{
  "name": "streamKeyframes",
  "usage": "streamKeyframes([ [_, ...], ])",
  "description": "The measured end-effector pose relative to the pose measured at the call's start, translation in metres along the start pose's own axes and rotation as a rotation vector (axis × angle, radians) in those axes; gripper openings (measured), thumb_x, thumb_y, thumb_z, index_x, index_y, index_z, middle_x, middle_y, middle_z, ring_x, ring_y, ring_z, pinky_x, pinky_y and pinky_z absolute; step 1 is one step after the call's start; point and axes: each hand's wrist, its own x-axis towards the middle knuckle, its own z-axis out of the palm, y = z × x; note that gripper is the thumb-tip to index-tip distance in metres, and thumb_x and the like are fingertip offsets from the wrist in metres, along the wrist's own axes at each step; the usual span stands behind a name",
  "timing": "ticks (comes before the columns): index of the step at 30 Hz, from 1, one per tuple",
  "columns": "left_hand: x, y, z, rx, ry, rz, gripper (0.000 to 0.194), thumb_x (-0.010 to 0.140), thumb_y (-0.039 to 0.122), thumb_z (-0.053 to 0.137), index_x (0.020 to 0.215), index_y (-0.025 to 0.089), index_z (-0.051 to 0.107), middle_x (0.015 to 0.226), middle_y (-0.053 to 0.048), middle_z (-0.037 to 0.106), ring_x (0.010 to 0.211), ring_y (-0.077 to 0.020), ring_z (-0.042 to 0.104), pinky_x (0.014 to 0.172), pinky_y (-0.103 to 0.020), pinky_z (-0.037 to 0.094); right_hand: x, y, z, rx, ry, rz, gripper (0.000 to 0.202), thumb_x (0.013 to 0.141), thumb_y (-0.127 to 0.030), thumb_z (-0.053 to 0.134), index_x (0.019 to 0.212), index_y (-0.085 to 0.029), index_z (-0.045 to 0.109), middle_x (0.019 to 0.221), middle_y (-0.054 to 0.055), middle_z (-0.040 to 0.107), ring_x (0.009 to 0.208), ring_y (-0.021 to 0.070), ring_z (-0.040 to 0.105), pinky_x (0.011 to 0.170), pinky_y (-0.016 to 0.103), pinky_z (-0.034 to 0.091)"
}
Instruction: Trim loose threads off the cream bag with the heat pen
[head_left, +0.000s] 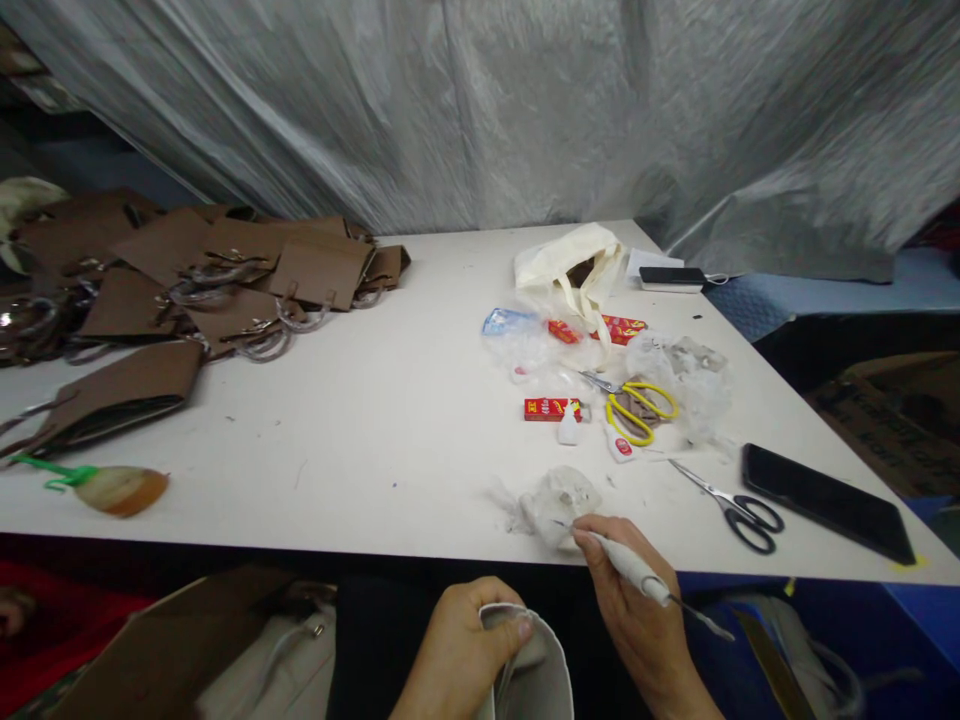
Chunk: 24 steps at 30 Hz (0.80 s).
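My left hand grips the rim of a pale grey-white bag or pouch at the bottom middle, with the thumb inside its opening. To its right, my right hand holds a white-handled tool with a thin metal tip and a wire trailing from its back end. The tip is over a crumpled clear plastic bag near the table's front edge.
Several brown bags are heaped at the left of the white table, near a green-tipped glue bottle. Yellow scissors, black scissors, a phone, small red boxes and a cream cloth bag lie at the right.
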Motion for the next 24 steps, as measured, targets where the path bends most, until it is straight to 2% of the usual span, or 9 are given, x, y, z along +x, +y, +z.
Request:
streamKeyframes([
  [4,0.001,0.006,0.003,0.02,-0.017,-0.048,0.012,0.067,0.022,0.068,0.072,0.013,0.073,0.062,-0.002,0.066,0.063,-0.0189,0.058,0.062,-0.029,0.041,-0.012,-0.005,-0.007,0.14,0.036,0.199,0.022,0.107,-0.038,0.054,0.101,-0.023,0.069,0.089,0.003,0.072,0.084,0.0194,0.067,0.08,0.03,0.049],
  [8,0.0,0.009,0.008,0.018,-0.025,-0.066,0.01,0.066,0.022,0.068,0.071,0.014,0.073,0.063,-0.002,0.066,0.064,-0.0182,0.057,0.06,-0.027,0.04,-0.027,-0.012,-0.002,0.419,-0.139,0.489,0.043,0.107,-0.053,0.046,0.089,-0.022,0.068,0.068,0.0,0.067,0.063,0.0167,0.061,0.06,0.025,0.046],
  [10,0.0,0.008,0.01,0.03,-0.03,-0.064,0.012,0.067,0.024,0.068,0.072,0.014,0.073,0.063,-0.002,0.065,0.064,-0.0174,0.056,0.059,-0.027,0.039,-0.031,-0.014,0.003,0.506,-0.2,0.566,0.048,0.105,-0.059,0.048,0.084,-0.02,0.068,0.065,0.001,0.065,0.061,0.0161,0.059,0.058,0.024,0.045],
  [16,-0.004,0.009,0.013,0.082,-0.037,-0.053,0.016,0.067,0.024,0.067,0.074,0.013,0.075,0.067,-0.002,0.068,0.068,-0.0186,0.058,0.062,-0.027,0.04,-0.037,-0.014,0.006,0.543,-0.205,0.6,0.05,0.102,-0.062,0.05,0.082,-0.02,0.067,0.067,0.0,0.063,0.063,0.0158,0.058,0.061,0.025,0.043],
  [24,-0.008,0.008,0.016,0.031,-0.033,-0.042,0.015,0.063,0.025,0.066,0.07,0.013,0.072,0.063,-0.002,0.064,0.064,-0.0177,0.055,0.06,-0.028,0.039,-0.042,-0.015,0.0,0.482,-0.259,0.514,0.047,0.105,-0.056,0.049,0.079,-0.02,0.064,0.068,-0.001,0.06,0.068,0.0168,0.057,0.067,0.026,0.043],
])
